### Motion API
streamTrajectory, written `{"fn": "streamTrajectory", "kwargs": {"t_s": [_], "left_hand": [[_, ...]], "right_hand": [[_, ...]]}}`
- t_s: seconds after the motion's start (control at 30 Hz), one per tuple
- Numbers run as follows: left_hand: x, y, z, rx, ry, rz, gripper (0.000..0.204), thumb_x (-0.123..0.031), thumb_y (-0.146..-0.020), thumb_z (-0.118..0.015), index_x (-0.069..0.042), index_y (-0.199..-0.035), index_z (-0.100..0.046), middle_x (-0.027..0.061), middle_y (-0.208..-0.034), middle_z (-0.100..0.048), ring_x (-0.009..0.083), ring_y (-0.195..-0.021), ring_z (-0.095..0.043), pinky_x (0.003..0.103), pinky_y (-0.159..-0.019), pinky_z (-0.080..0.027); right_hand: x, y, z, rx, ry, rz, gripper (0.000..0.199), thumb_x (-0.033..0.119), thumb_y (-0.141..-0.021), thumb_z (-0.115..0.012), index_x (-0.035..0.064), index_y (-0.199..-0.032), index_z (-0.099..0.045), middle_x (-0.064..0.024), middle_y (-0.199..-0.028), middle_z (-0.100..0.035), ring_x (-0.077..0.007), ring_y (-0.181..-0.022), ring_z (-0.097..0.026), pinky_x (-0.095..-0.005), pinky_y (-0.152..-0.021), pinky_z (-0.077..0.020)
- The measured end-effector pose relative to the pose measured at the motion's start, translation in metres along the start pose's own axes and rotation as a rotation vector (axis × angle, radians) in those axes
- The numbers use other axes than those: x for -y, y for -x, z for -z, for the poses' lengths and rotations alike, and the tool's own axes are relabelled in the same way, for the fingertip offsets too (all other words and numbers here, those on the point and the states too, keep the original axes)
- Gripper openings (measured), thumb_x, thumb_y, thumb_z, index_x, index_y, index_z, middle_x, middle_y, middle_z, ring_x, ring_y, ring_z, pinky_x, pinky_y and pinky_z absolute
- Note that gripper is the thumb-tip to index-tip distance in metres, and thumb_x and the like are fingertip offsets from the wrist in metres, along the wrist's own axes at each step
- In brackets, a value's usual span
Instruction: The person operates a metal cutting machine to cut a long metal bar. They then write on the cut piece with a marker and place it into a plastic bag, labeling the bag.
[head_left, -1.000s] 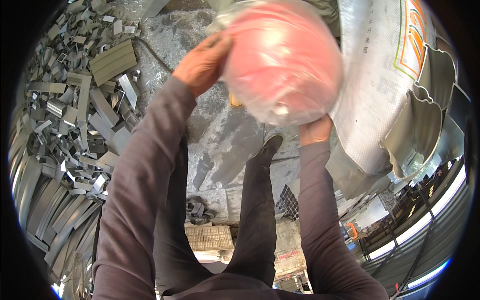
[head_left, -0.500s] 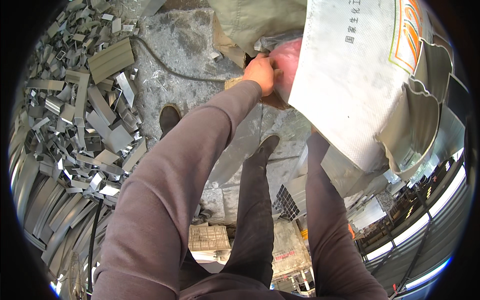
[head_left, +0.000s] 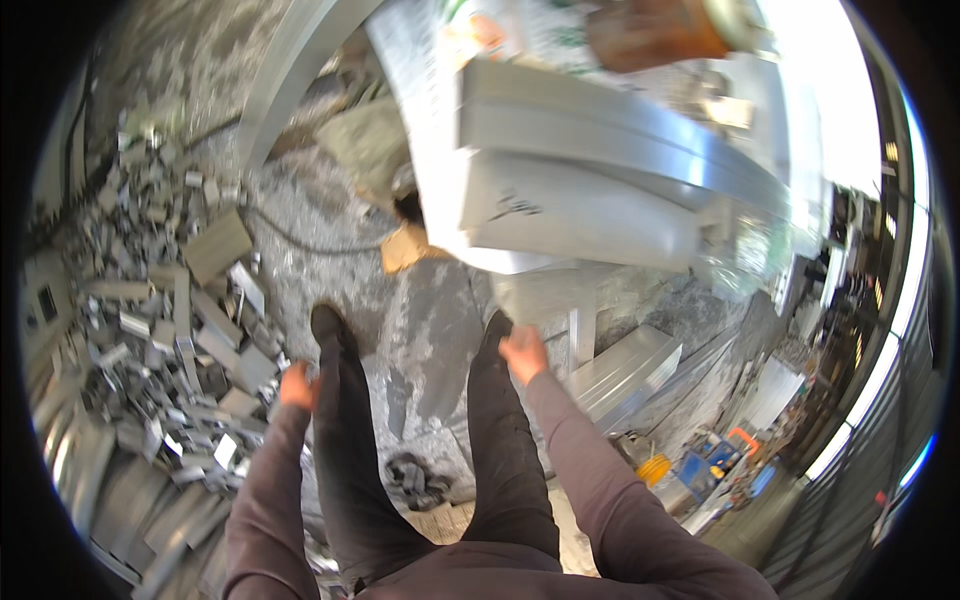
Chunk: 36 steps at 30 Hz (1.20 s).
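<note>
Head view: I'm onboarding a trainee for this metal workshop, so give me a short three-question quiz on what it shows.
1. True or false: the left hand grips a metal offcut.
2. The heap of grey cut metal offcuts lies on which side of the person? A) left B) right C) behind
3. What lies on the dusty concrete floor just beyond the two black shoes?

Key: 1 false, it is empty, like the right hand. 2 A. 3 a tan cardboard scrap.

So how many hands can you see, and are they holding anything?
2. The left hand hangs empty beside the left leg, above the metal scrap pile. The right hand is empty too, by the right foot.
</note>
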<state>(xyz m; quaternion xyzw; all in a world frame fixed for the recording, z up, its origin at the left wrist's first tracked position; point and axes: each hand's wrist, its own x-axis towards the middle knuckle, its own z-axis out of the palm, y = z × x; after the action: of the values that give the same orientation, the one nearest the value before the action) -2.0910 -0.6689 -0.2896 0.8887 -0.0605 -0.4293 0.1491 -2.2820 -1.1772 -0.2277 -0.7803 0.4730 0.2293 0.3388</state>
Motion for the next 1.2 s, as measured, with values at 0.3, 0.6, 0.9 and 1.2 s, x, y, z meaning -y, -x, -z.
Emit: {"fn": "streamTrajectory", "kwargs": {"t_s": [0.3,0.6,0.9,1.2], "left_hand": [[-0.019,0.267,0.036,0.739,-0.596,-0.007,0.072,-0.031,-0.107,-0.062,-0.006,-0.17,-0.038,0.026,-0.151,-0.066,0.0383,-0.126,-0.073,0.051,-0.1,-0.061],[-0.198,0.334,0.035,0.326,-0.331,-0.41,0.055,-0.019,-0.112,-0.057,-0.007,-0.164,-0.044,0.0331,-0.153,-0.056,0.0493,-0.141,-0.057,0.051,-0.118,-0.049],[-0.362,0.333,0.017,0.144,-0.392,-0.376,0.052,-0.043,-0.107,-0.067,-0.012,-0.149,-0.067,0.023,-0.144,-0.07,0.0446,-0.135,-0.065,0.051,-0.11,-0.054],[-0.551,0.225,-0.039,0.376,-0.016,-0.068,0.052,-0.04,-0.107,-0.072,-0.006,-0.147,-0.068,0.0099,-0.125,-0.079,0.0231,-0.103,-0.08,0.036,-0.078,-0.062]], "right_hand": [[-0.181,0.272,0.063,0.264,-0.19,-0.201,0.064,0.026,-0.085,-0.085,0.0095,-0.145,-0.071,-0.0154,-0.122,-0.082,-0.0299,-0.114,-0.077,-0.0392,-0.104,-0.0608],[-0.273,0.285,0.164,-0.078,-0.588,-0.343,0.044,0.017,-0.087,-0.08,0.002,-0.128,-0.077,-0.0131,-0.102,-0.081,-0.0246,-0.096,-0.076,-0.0397,-0.089,-0.0603],[-0.409,0.226,0.281,-0.192,-0.779,-0.186,0.051,0.02,-0.09,-0.075,0.0055,-0.139,-0.075,-0.0166,-0.112,-0.083,-0.0274,-0.101,-0.08,-0.0401,-0.092,-0.062],[-0.485,0.286,0.205,-0.256,-0.601,-0.418,0.044,0.02,-0.093,-0.071,0.0108,-0.135,-0.076,-0.0179,-0.105,-0.082,-0.0337,-0.101,-0.079,-0.0434,-0.093,-0.0613]]}}
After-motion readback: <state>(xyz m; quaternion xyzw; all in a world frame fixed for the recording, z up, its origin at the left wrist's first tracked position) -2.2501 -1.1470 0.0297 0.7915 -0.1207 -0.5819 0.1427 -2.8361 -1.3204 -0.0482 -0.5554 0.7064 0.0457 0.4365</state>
